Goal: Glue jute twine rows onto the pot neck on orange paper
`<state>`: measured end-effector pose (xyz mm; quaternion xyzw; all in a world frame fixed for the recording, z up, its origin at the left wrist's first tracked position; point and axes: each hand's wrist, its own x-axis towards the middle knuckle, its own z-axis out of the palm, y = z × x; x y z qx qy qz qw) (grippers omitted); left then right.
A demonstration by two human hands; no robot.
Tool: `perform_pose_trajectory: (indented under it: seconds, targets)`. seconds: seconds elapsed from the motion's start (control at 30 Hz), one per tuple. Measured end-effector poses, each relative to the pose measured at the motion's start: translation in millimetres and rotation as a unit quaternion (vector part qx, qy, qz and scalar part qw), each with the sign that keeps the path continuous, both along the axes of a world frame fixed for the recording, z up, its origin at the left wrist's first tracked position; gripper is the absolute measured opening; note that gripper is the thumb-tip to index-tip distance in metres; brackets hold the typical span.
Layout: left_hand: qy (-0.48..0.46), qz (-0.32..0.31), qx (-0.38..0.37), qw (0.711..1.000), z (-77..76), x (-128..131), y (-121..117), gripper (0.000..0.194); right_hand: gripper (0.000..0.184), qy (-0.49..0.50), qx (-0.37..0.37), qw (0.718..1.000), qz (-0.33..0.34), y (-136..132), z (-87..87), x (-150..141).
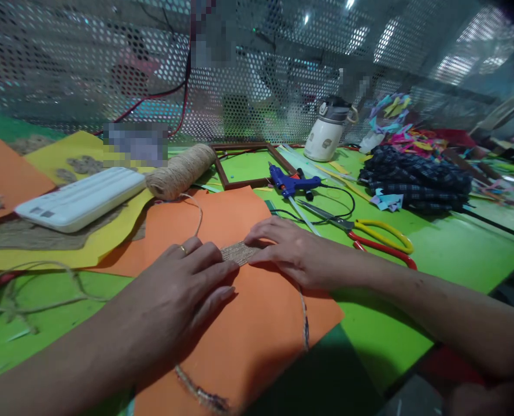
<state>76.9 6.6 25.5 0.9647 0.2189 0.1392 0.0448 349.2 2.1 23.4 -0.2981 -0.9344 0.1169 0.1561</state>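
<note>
A flat strip of jute twine laid in close rows [238, 253] lies on an orange paper sheet [261, 323]. My left hand [187, 283], with a ring on one finger, rests over the strip's left end, fingers laid down and thumb apart. From the right, my right hand [295, 251] has its thumb and fingers on either edge of the strip's other end. A thin twine runs from behind my left hand up to a twine spool [181, 170]. Loose dark-tipped twine ends [305, 323] lie on the lower part of the sheet.
Beyond the sheet lie a blue glue gun [292, 182], scissors with red and yellow handles [384, 234] and a brown frame [219, 167]. A white bottle [324, 136] stands near the perforated panel. Left is a white oblong device [81, 199]; right, a dark folded umbrella [413, 179].
</note>
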Motion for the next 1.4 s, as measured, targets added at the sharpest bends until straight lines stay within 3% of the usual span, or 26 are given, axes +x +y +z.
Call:
perform_pose_trajectory:
  seconds: [0.17,0.37,0.67,0.97,1.23,1.4]
  targets:
    - [-0.001,0.0,-0.003,1.0,-3.3,-4,0,0.029,0.036,0.015,-0.02,1.0,-0.015,-2,-0.9,-1]
    - [0.013,-0.011,0.044,0.999,-7.7,-3,2,0.028,0.044,0.028,-0.039,0.998,-0.029,-2,-3.0,-2]
    - [-0.016,0.017,-0.027,0.999,-6.9,-1,5,0.033,0.025,0.113,-0.021,0.991,-0.066,6,4.3,11]
    - [-0.004,-0.005,-0.018,1.0,-3.2,-2,8,0.031,0.028,-0.034,0.03,0.999,-0.027,-1,9.0,6]
    - [-0.019,0.018,0.004,1.0,-10.0,-4,3,0.024,0.02,0.052,0.019,0.998,-0.042,10,17.5,23]
    - [-0.028,-0.014,0.061,0.998,-11.8,3,1,0.019,0.02,-0.032,0.013,0.998,-0.044,4,25.7,19]
